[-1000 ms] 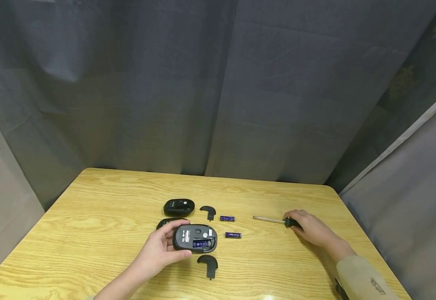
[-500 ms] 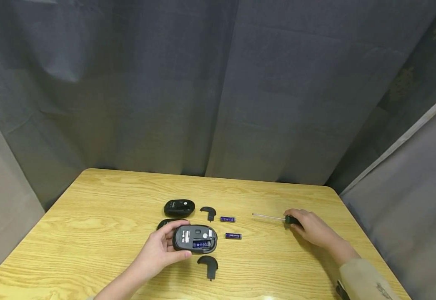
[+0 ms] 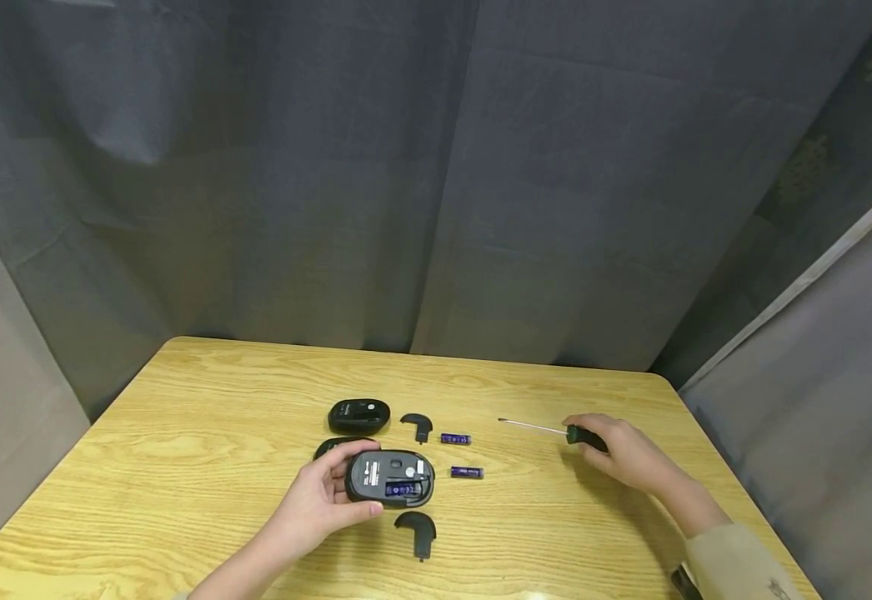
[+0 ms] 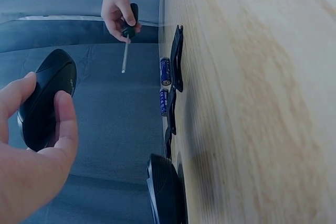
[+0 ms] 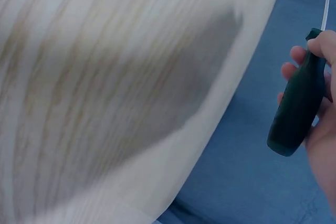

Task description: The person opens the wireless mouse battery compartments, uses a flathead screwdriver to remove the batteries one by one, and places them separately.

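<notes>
My left hand (image 3: 321, 502) holds a black computer mouse (image 3: 364, 479) above the table, underside up, between thumb and fingers. A blue battery (image 3: 403, 490) sits in its uncovered compartment. Over on the right, my right hand (image 3: 622, 452) grips the dark green handle of a screwdriver (image 5: 298, 103), its thin metal shaft pointing left. In the left wrist view the screwdriver (image 4: 127, 32) is off the table. Just below the held mouse lies a black battery cover (image 3: 419, 533). Two blue batteries, a far one (image 3: 455, 438) and a near one (image 3: 467, 472), lie between the hands.
Another mouse (image 3: 358, 415) rests upside down on the wooden table (image 3: 203, 467). A further one (image 3: 334, 444) is partly hidden behind my left hand. Beside the far mouse lies a second battery cover (image 3: 417, 425). A grey curtain (image 3: 316, 183) hangs behind the table.
My right hand has lifted the screwdriver off the table, and its tip has shifted slightly left and away from me. The left hand and the mouse in it have stayed in place.
</notes>
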Action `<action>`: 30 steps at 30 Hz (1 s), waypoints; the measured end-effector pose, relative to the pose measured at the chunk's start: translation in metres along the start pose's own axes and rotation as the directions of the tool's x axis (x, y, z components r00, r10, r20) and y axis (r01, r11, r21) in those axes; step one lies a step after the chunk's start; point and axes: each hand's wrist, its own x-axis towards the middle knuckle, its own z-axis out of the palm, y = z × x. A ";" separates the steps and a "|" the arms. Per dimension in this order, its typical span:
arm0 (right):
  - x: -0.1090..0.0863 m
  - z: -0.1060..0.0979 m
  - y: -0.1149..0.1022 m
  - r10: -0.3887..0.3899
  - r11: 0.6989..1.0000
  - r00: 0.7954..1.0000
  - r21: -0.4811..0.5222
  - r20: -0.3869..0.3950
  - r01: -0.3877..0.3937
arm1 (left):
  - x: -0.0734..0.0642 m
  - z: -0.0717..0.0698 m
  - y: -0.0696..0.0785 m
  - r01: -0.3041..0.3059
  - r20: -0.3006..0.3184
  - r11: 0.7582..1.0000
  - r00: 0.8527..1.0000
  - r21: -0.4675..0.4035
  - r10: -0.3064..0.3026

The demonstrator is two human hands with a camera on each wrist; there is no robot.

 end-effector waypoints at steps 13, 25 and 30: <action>0.006 -0.015 -0.021 0.007 0.996 0.999 0.093 -0.043 -0.003 | 0.000 0.000 0.001 0.011 0.001 1.000 1.000 -0.001 -0.011; 0.014 -0.025 -0.043 -0.097 0.991 0.985 0.081 -0.145 0.110 | 0.000 0.000 0.001 0.012 0.004 1.000 1.000 -0.005 -0.012; 0.016 -0.028 -0.049 -0.126 0.984 0.978 0.102 -0.168 0.144 | 0.001 -0.001 0.001 0.001 0.004 1.000 1.000 -0.011 -0.001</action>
